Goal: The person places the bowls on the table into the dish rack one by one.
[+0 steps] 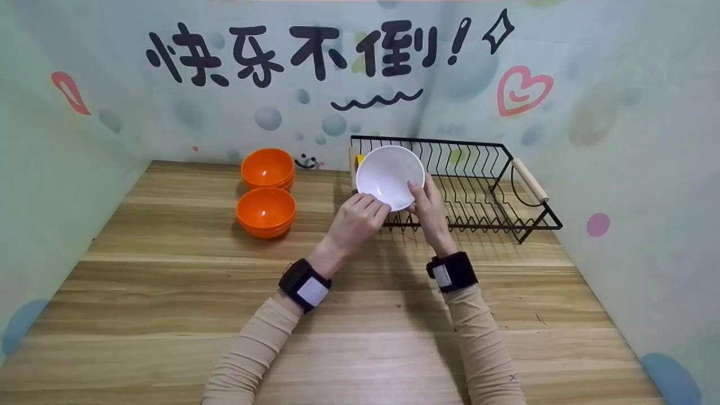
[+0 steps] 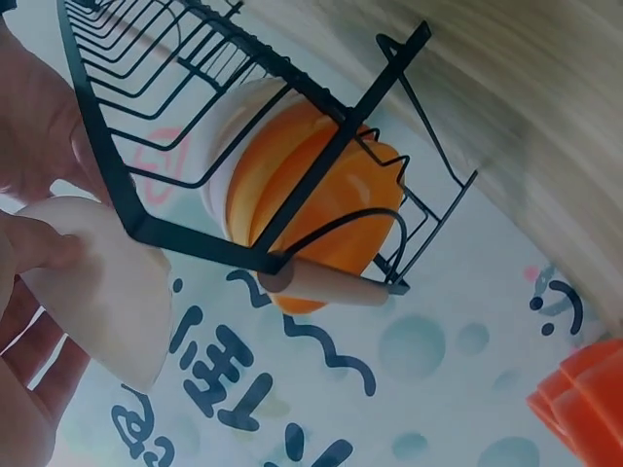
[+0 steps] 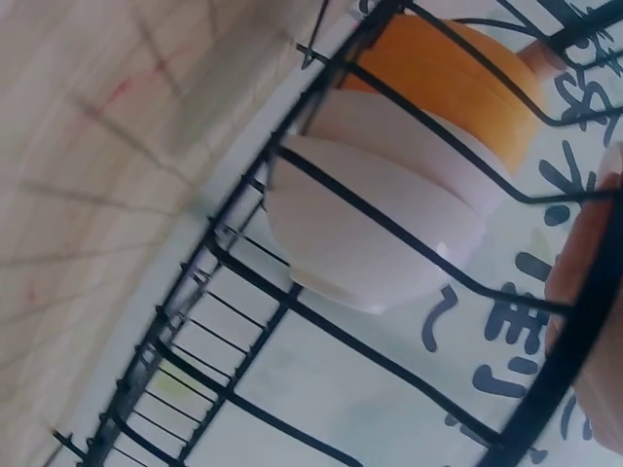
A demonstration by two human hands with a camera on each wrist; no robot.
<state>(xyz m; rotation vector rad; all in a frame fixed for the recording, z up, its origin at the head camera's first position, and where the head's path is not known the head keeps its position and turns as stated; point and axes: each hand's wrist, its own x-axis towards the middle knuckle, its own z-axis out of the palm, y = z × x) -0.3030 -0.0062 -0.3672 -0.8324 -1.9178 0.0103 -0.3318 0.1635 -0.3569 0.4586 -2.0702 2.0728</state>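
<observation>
Both hands hold a white bowl (image 1: 390, 175) tilted on edge, its hollow facing me, at the left end of a black wire dish rack (image 1: 495, 211). My left hand (image 1: 371, 208) grips the bowl's lower left rim with curled fingers. My right hand (image 1: 421, 194) pinches the lower right rim, thumb on the inside. In the left wrist view the held white bowl (image 2: 97, 292) shows at the left, beside the dish rack (image 2: 146, 229). An orange bowl (image 2: 321, 195) and a white one stand on edge in the rack. The right wrist view shows a white bowl (image 3: 360, 233) and an orange bowl (image 3: 467, 78) behind rack wires.
Two stacks of orange bowls (image 1: 268, 167) (image 1: 266, 212) sit on the wooden table (image 1: 169, 292) left of the rack. The rack has wooden handles (image 1: 529, 180) at its ends. Painted walls close in the table on three sides.
</observation>
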